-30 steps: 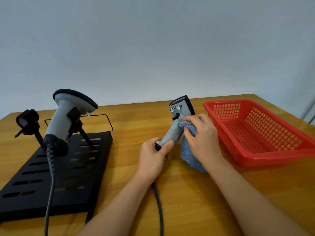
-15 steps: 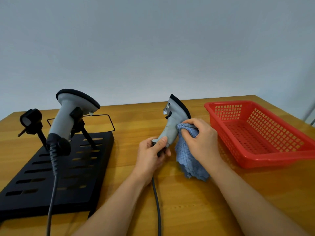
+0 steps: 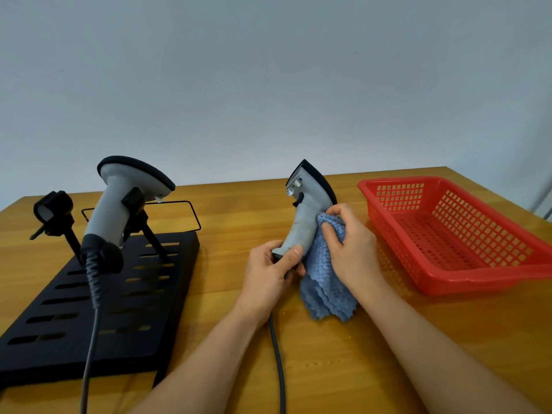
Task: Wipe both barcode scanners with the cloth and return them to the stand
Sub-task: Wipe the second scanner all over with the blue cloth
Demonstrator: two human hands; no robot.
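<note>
Judging by looks, the rigid, light scanner (image 3: 304, 218) is best gripped where the left hand (image 3: 270, 271) clasps its base; the limp cloth (image 3: 327, 282) is bunched in the right hand (image 3: 352, 245).

Left hand (image 3: 268, 273) gripping scanner (image 3: 304, 210) base, right hand (image 3: 352, 246) pressing blue cloth (image 3: 325, 291) against handle

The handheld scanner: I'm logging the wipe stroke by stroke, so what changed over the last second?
The handheld scanner was turned in the left hand, so its window end no longer faces the camera and its side shows. The right hand slid the cloth a little down the handle. Both grips held. The second scanner stayed on the stand, and the red basket did not move.
</note>
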